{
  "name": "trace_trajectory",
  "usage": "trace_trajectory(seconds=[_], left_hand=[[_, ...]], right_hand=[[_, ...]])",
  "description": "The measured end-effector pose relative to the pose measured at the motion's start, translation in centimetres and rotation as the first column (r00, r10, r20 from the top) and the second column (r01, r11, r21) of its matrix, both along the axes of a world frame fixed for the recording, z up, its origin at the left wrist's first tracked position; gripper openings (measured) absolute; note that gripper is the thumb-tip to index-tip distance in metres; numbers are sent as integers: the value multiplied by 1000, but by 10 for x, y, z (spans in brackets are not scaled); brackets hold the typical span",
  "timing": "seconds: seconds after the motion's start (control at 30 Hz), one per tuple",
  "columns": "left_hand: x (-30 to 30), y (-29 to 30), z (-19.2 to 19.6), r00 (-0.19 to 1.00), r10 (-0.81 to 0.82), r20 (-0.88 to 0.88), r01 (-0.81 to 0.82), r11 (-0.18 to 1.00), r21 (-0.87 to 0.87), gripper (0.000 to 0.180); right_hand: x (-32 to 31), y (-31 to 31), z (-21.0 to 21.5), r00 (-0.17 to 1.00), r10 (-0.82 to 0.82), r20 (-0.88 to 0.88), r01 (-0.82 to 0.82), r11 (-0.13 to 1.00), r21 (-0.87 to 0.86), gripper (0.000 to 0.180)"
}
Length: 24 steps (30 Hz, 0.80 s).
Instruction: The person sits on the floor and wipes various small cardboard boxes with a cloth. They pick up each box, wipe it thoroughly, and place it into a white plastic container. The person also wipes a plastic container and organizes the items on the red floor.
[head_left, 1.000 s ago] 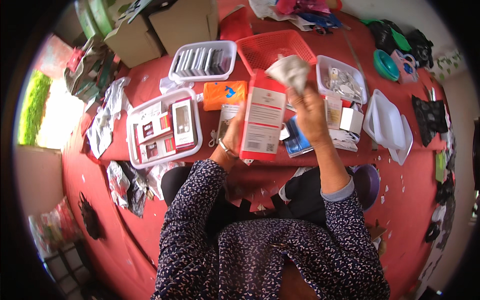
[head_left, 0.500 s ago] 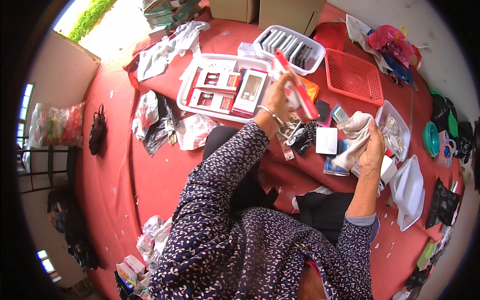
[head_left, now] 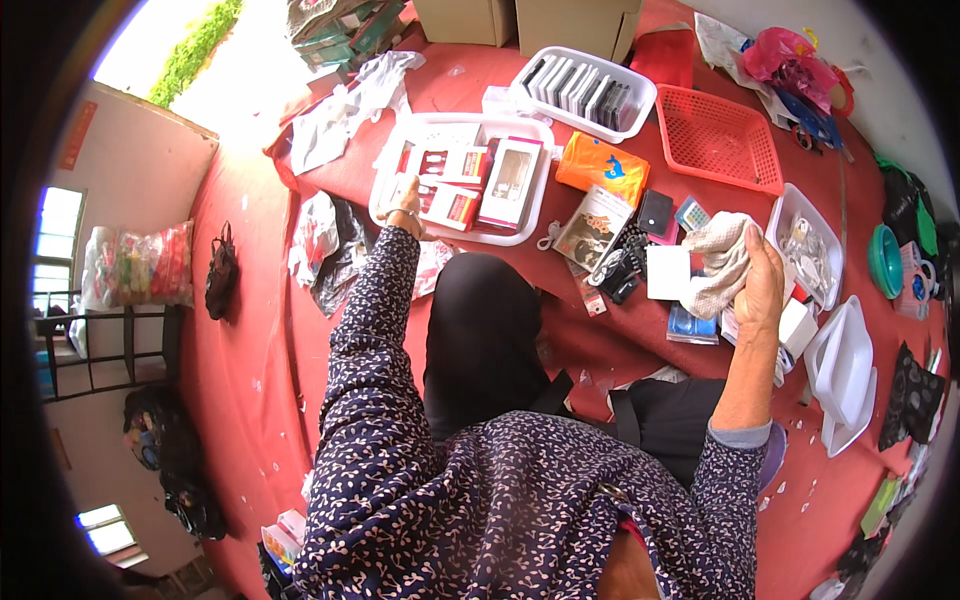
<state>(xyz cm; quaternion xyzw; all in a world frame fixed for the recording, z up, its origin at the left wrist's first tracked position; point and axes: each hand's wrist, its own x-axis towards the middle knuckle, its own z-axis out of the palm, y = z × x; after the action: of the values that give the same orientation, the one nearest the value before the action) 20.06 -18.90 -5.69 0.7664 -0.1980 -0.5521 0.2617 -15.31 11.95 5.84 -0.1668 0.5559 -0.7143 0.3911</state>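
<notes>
My left hand [head_left: 404, 198] is at the left end of a white plastic tray [head_left: 541, 205], beside red and white boxes [head_left: 450, 206]. Its fingers are partly hidden, and I cannot make out whether a box is between them. In the same tray lies a larger red and white box with a clear window [head_left: 509, 180]. My right hand [head_left: 760, 285] is closed around a crumpled beige cloth [head_left: 717, 262], held up on the right. Just left of the cloth is a small white box [head_left: 667, 272].
Beyond the tray stand a white basket of flat cases [head_left: 645, 105] and a red perforated basket [head_left: 720, 140]. An orange packet [head_left: 603, 168], black cables [head_left: 627, 265] and a blue packet [head_left: 692, 326] lie in front. Clear bags fill a white bin [head_left: 833, 250]; white containers [head_left: 840, 365] lie nearer.
My left hand has moved left from the middle to the tray, and the red and white box it carried no longer shows raised in it. My right hand still holds the cloth.
</notes>
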Motion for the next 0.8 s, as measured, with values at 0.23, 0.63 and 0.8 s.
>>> trace_trajectory(seconds=[0.23, 0.63, 0.8], left_hand=[[48, 8, -44, 634, -292, 716, 434, 901, -16, 74], [30, -32, -46, 647, -383, 659, 751, 467, -467, 51], [-131, 89, 88, 401, -907, 127, 623, 168, -764, 42]], right_hand=[[4, -1, -8, 996, -36, -84, 39, 998, 46, 25], [10, -16, -2, 955, -13, -295, 36, 997, 75, 29], [21, -15, -18, 757, -143, -638, 137, 989, -59, 31]])
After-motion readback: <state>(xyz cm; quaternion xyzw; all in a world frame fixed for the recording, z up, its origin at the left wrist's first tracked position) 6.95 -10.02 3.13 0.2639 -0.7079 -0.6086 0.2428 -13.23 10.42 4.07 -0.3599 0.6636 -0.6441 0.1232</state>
